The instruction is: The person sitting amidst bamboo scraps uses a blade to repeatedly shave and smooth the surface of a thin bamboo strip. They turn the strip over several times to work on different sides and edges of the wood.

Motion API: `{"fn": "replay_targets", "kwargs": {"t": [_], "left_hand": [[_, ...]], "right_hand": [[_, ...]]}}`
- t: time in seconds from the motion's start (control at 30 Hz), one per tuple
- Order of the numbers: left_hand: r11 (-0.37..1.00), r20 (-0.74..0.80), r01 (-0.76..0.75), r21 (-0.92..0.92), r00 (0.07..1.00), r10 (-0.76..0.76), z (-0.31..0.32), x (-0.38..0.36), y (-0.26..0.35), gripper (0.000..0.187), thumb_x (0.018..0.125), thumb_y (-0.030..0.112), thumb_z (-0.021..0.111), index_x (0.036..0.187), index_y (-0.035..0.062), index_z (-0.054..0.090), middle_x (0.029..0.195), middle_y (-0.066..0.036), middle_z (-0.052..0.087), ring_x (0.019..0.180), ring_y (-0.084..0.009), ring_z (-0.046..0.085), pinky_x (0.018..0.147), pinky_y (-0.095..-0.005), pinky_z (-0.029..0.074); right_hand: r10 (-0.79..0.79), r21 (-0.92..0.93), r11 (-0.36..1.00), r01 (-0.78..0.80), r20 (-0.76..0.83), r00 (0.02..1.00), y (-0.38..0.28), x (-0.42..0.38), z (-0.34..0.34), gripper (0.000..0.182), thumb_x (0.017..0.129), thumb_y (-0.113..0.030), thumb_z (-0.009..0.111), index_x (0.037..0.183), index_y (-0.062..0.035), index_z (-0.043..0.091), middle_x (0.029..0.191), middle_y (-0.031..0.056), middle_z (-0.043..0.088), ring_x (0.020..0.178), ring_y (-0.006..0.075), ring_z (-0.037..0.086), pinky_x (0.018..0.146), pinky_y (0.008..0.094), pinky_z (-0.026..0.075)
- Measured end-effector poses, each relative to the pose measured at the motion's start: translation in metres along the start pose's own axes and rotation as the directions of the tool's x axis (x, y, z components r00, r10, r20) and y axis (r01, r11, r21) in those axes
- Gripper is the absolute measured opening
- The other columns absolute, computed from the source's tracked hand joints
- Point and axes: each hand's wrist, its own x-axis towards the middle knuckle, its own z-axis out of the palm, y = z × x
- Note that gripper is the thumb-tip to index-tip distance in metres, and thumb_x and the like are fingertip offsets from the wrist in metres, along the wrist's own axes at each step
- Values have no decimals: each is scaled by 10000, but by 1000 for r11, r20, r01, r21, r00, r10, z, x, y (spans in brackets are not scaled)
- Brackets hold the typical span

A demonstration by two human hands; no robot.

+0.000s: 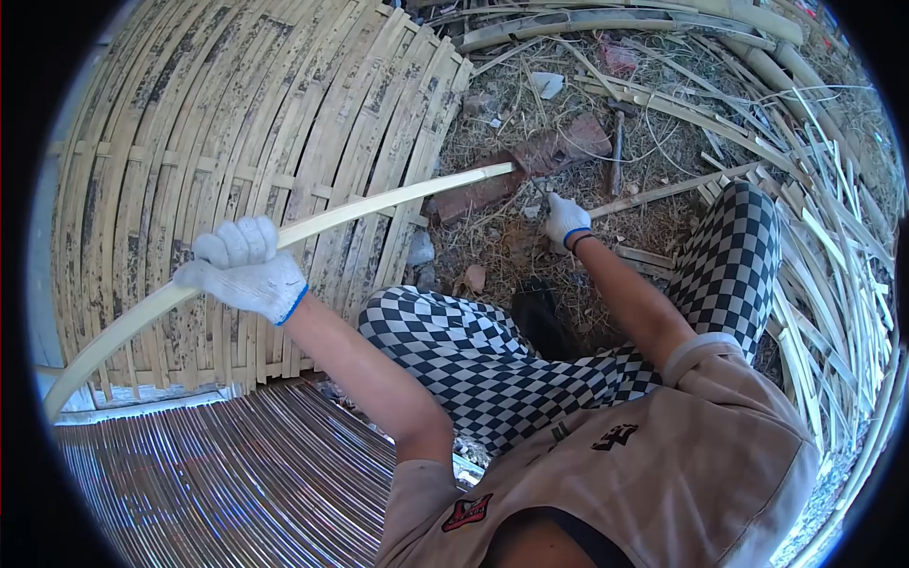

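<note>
My left hand, in a white knitted glove with a blue cuff, is closed around a long pale bamboo strip. The strip bows from the lower left edge up to a red brick, where its far end rests over or just above the brick. Close to that end is my right hand, also gloved, with its fingers curled. A thin dark piece pokes out past these fingers, too small to name. A second red brick adjoins the first, and a hammer lies beside it.
A woven bamboo panel covers the upper left. Below it is corrugated sheeting. Many split bamboo strips are heaped along the right, with thicker bamboo poles at the top. Straw and stone bits litter the ground.
</note>
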Motion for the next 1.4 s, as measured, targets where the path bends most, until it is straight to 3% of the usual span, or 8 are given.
{"fn": "replay_targets", "kwargs": {"t": [0.17,0.4,0.53,0.67,0.87,1.07,1.17,1.4], "left_hand": [[982,118,-86,-168,987,107,5,-2,-4,729,926,843,342,613,187,282,513,55,206,423,-84,176,397,-267,129],[975,119,24,-222,993,3,23,-1,-9,747,889,883,329,659,173,368,507,45,259,420,-82,201,383,-257,156],[971,245,69,-229,970,-11,21,2,-10,733,907,852,390,646,168,412,492,41,297,406,-84,226,370,-261,157],[987,176,24,-161,984,5,3,5,-11,734,912,852,363,653,166,402,482,35,310,394,-80,228,348,-259,174],[958,278,66,-280,961,15,-9,1,-12,740,883,871,404,649,170,395,476,36,310,385,-81,239,339,-259,190],[931,370,125,-342,929,11,-2,4,-14,744,850,879,471,665,160,413,482,36,314,386,-88,239,352,-269,217],[928,339,101,-358,940,29,-7,-1,-12,750,840,886,477,669,157,422,484,38,311,388,-87,232,355,-270,218],[931,282,93,-354,959,11,-11,2,-15,761,821,905,470,655,164,420,473,44,296,373,-86,211,351,-267,207]], "right_hand": [[39,66,997,-37,-32,999,-42,-15,2,380,834,-262,694,1143,-55,619,993,272,726,974,460,699,856,546,555],[-440,289,802,523,-306,844,-157,-98,-75,222,858,-204,675,1010,-88,562,825,208,686,847,447,685,713,548,532],[-575,205,728,655,-338,745,-163,-99,-77,234,845,-165,693,1033,-102,568,810,173,684,817,404,696,671,499,545],[-233,128,960,251,-137,963,-92,-62,-14,241,862,-195,685,1064,-92,603,864,194,711,869,415,707,748,526,554],[-298,45,952,304,-108,948,-121,-72,-47,244,870,-207,648,1071,-82,591,887,215,714,912,420,706,770,544,549],[-591,112,764,636,-276,758,-151,-84,-66,236,860,-157,651,1076,-103,572,849,175,706,864,383,713,712,507,554],[-214,72,974,213,4,977,-68,-34,-27,309,854,-236,695,1119,-95,621,937,218,735,927,417,714,784,532,559],[-419,31,904,426,-136,898,-155,-90,-65,280,845,-152,637,1112,-91,580,830,197,696,867,414,704,736,538,547]]}}
